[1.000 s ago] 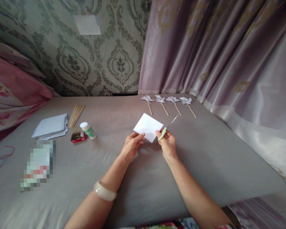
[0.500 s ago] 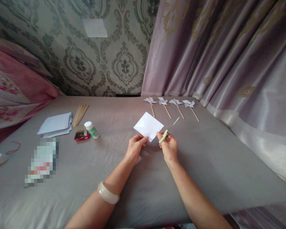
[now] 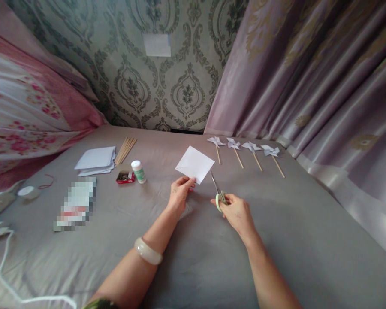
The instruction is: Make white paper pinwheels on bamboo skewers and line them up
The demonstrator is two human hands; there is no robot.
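My left hand (image 3: 181, 191) pinches a square sheet of white paper (image 3: 194, 163) by its lower corner, holding it like a diamond above the cloth. A crease line shows at the sheet's left side. In my right hand (image 3: 236, 210) is a pair of scissors (image 3: 221, 197) with pale green handles; the fingers are in the handles. The blades point up and left, with the tip beside the paper's right corner. I cannot tell whether the tip touches the paper.
Several paper pinwheels on sticks (image 3: 251, 148) lie at the back right. To the left are folded white paper (image 3: 95, 159), wooden sticks (image 3: 126, 151), a red box of small metal pieces (image 3: 125, 177), a glue stick (image 3: 138, 171), a blurred packet (image 3: 77, 201) and a power strip (image 3: 0, 204).
My right hand has drawn away from the paper and turned the scissors, so the blades now point at the sheet's right corner. The view has swung left.
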